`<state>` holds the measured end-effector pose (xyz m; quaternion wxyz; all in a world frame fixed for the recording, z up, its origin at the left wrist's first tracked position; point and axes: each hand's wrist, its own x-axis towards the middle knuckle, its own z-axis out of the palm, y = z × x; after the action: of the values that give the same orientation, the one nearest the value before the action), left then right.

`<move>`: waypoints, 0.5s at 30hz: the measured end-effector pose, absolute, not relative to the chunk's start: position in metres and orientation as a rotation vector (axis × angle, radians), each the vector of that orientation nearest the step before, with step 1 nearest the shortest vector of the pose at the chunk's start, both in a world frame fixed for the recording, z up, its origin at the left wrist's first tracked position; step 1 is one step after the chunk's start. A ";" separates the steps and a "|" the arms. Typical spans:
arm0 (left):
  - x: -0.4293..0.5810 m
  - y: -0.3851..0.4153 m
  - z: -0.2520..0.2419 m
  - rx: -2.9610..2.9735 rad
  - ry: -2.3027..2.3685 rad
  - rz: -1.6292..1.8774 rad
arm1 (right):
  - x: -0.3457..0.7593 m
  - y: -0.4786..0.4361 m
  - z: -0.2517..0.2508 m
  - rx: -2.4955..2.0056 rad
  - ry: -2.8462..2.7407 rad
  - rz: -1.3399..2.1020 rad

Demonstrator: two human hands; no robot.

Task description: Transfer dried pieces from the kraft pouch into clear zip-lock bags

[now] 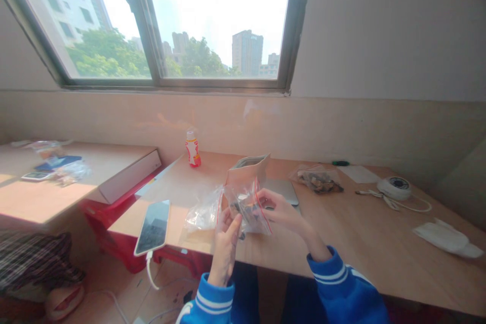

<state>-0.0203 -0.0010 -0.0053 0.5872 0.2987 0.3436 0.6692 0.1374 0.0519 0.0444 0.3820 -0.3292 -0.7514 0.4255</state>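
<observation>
Grip: I have left hand [225, 249] and right hand [279, 211] both pinching a red-edged zip bag [248, 211], fingers closed on its sides | Room: bag is over the wooden desk [341, 233] near its front edge, open desktop rightward to a white cloth [446, 238] | Hidden: I can't make out its dark contents [243, 208]; kraft pouch [246, 172] behind partly blocked

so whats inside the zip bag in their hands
Dark pieces show inside the clear zip bag, between the left hand and right hand; fingers and glare hide what they are.
</observation>
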 end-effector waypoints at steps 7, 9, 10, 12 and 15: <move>-0.032 -0.003 0.000 0.500 0.786 1.612 | 0.141 0.069 0.059 -0.804 -1.630 1.024; -0.036 -0.004 0.002 0.450 0.791 1.629 | 0.142 0.080 0.073 -0.792 -1.596 0.928; -0.038 -0.005 0.003 0.434 0.786 1.640 | 0.141 0.086 0.081 -0.784 -1.582 0.873; -0.039 -0.005 0.004 0.417 0.764 1.668 | 0.136 0.099 0.096 -0.775 -1.534 0.739; -0.040 -0.006 0.007 0.400 0.745 1.703 | 0.124 0.114 0.108 -0.791 -1.505 0.530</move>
<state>-0.0396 -0.0061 0.0067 0.5809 0.1713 0.3189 0.7290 0.1241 0.1137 0.1080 0.6291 -0.3453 -0.6568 0.2315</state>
